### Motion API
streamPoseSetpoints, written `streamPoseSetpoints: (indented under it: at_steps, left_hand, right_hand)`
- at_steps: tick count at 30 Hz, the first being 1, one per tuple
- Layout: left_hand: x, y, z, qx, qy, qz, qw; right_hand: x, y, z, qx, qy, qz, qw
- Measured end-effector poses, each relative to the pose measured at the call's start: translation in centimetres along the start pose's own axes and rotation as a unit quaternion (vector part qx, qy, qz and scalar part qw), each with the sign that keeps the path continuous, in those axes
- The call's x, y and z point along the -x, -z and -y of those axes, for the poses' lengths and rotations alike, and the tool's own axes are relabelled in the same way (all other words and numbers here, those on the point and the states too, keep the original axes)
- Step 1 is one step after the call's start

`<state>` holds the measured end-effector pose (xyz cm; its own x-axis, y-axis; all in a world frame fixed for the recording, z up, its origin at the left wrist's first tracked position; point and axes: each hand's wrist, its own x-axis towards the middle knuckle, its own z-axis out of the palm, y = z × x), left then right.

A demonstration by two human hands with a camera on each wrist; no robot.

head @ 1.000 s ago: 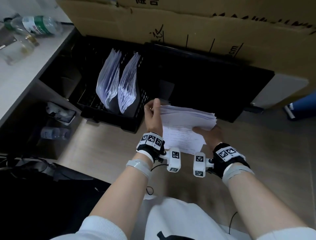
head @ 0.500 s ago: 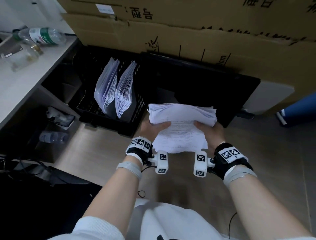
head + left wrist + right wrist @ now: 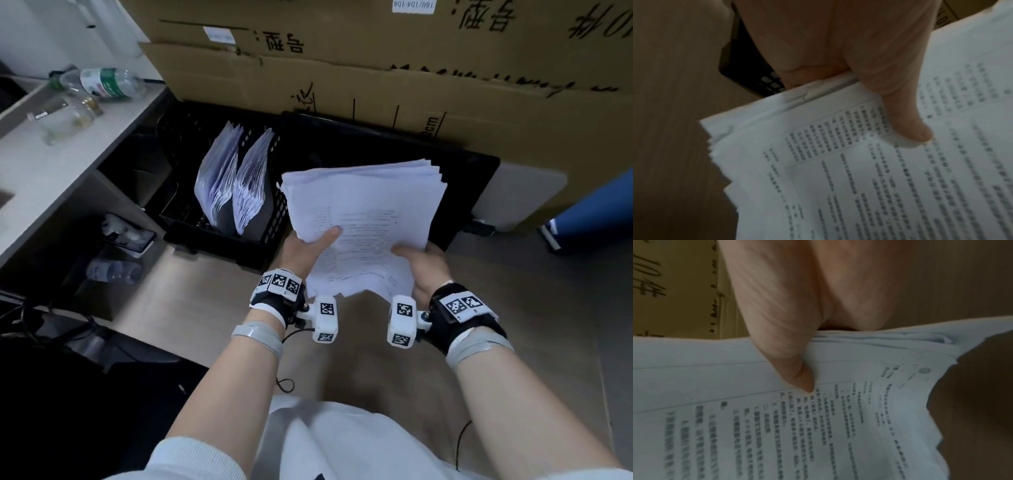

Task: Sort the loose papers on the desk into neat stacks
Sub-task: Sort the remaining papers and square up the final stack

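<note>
Head cam looks steeply down past my forearms; paper stack (image 3: 363,219) sits centre, crate (image 3: 274,212) at 10 o'clock. Both wrist cams sit close, facing along my thumbs onto the same top sheet (image 3: 869,170) (image 3: 777,426).

A second ago the left hand (image 3: 306,247) stood upright at the left edge of the paper bundle (image 3: 363,219), fingers raised, while the right hand (image 3: 422,263) alone carried it from below. Since then the left hand has dropped under that edge and laid its thumb flat on the top sheet, so both hands now grip the bundle from opposite sides. The bundle has tipped from nearly edge-on to face-up, its printed top page showing, and it has come up nearer the camera, covering more of the black tray (image 3: 472,178) behind it.
</note>
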<state>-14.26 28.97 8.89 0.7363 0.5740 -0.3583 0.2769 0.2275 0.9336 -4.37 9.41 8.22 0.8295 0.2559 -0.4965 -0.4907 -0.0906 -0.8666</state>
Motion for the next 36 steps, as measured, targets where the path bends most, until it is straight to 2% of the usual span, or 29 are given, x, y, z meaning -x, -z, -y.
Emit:
streamPoseSetpoints:
  at_steps: [5,9,11,13,15,17,20,22,26,29,33,36]
  left_hand:
    - [0.8,-1.0,-0.6,0.029,-0.011,-0.020,0.999]
    - [0.2,-1.1,-1.9,0.009,-0.051,-0.037,0.998]
    - [0.1,-0.7,-2.0,0.011,-0.074,-0.031,0.997]
    - [0.0,-0.3,-1.4,-0.002,-0.079,-0.018,0.997]
    - [-0.3,0.0,-0.2,-0.046,-0.038,-0.014,0.998]
    - [-0.9,0.7,1.8,-0.097,0.006,-0.015,0.995]
    - [-1.6,1.0,3.9,-0.127,0.021,-0.002,0.992]
    - [-2.0,1.3,4.3,-0.142,0.023,-0.004,0.990]
    - [-3.4,2.1,4.4,-0.185,0.051,-0.005,0.981]
    - [-4.3,2.5,3.8,-0.146,0.090,-0.006,0.985]
    - [-4.2,2.3,3.1,-0.112,0.097,-0.014,0.989]
    - [-4.0,2.2,3.0,-0.035,0.092,-0.035,0.995]
  right_hand:
    - [0.7,-0.4,-0.1,0.066,0.016,0.014,0.998]
    - [0.2,-0.9,0.0,0.019,0.069,-0.042,0.997]
    - [-0.8,-1.0,-0.7,0.027,0.060,-0.054,0.996]
    - [-1.7,-1.0,-2.1,0.038,0.020,-0.021,0.999]
    - [-1.8,-1.1,-3.3,0.048,-0.021,-0.014,0.999]
    - [-2.1,-1.1,-4.4,0.067,-0.014,-0.038,0.997]
    - [-2.1,-1.5,-5.4,0.124,-0.039,-0.024,0.991]
    - [-2.4,-1.9,-5.6,0.147,-0.030,-0.014,0.989]
    - [-2.7,-2.8,-4.5,0.143,-0.020,-0.033,0.989]
    - [-2.7,-2.8,-3.0,0.086,-0.025,-0.032,0.995]
    - [-2.8,-3.1,-0.5,0.003,-0.018,-0.030,0.999]
    - [-2.2,-2.8,0.6,0.067,0.004,-0.007,0.998]
